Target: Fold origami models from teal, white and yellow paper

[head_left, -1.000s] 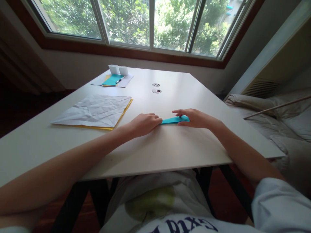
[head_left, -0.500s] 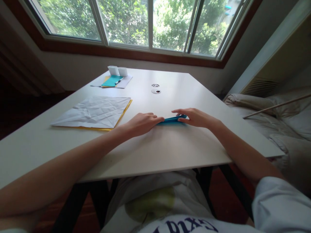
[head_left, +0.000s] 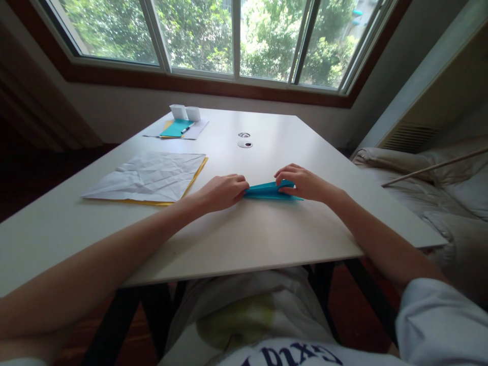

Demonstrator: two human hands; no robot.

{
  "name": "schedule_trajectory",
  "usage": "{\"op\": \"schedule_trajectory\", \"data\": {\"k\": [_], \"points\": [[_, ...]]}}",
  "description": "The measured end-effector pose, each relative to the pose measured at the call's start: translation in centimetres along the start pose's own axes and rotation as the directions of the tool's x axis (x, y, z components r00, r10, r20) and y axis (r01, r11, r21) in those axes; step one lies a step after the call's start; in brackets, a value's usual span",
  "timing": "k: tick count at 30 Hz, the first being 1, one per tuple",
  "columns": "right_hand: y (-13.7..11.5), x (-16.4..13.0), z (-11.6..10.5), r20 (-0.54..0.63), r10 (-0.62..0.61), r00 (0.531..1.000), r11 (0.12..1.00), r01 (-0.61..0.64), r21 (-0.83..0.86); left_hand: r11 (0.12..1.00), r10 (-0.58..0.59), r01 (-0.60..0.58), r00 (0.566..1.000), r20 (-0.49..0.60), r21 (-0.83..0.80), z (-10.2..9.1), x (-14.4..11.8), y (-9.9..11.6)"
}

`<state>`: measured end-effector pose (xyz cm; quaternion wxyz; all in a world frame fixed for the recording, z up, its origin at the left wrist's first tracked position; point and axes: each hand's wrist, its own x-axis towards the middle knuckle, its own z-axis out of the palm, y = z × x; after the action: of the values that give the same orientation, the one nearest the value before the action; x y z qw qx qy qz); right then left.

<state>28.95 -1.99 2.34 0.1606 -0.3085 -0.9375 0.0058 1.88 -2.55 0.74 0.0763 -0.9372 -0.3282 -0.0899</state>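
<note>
A folded teal paper [head_left: 267,191] lies on the white table [head_left: 247,239], narrow and pointed toward the left. My left hand [head_left: 223,191] pinches its left tip with curled fingers. My right hand [head_left: 301,182] grips its right end, fingers bent over the upper layer, which stands slightly lifted off the lower flap. Part of the paper is hidden under both hands.
A creased white sheet [head_left: 147,175] lies over a yellow sheet [head_left: 194,178] to the left. At the far edge sit two small white cups [head_left: 185,112], a teal sheet [head_left: 175,127] and a pen [head_left: 186,128]. Two cable holes [head_left: 245,144] are mid-table. A bed [head_left: 438,188] stands on the right.
My right hand has curled and lifted the paper's upper layer, so the paper now shows a lower flap. My left hand drew slightly left along the tip.
</note>
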Motion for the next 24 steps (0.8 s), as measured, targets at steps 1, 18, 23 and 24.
{"op": "schedule_trajectory", "data": {"k": [1,18,23,24], "points": [[0.0,0.0,0.0,-0.004,-0.004,1.0,1.0,0.004,-0.016,1.0,0.004,-0.004,1.0,-0.001,0.0,0.0,0.0,0.0],[-3.9,2.1,2.8,0.103,0.089,0.991,0.966,-0.06,-0.253,0.964,-0.001,-0.007,1.0,-0.03,-0.264,1.3,1.4,0.6],[-4.2,2.3,3.1,0.092,0.102,0.99,0.961,-0.075,-0.265,0.963,-0.003,-0.008,0.999,-0.038,-0.271,1.3,1.6,0.9],[-4.2,2.3,3.2,0.097,0.105,0.99,0.961,-0.076,-0.266,0.964,-0.001,-0.008,0.999,-0.035,-0.266,1.2,1.6,1.0]]}}
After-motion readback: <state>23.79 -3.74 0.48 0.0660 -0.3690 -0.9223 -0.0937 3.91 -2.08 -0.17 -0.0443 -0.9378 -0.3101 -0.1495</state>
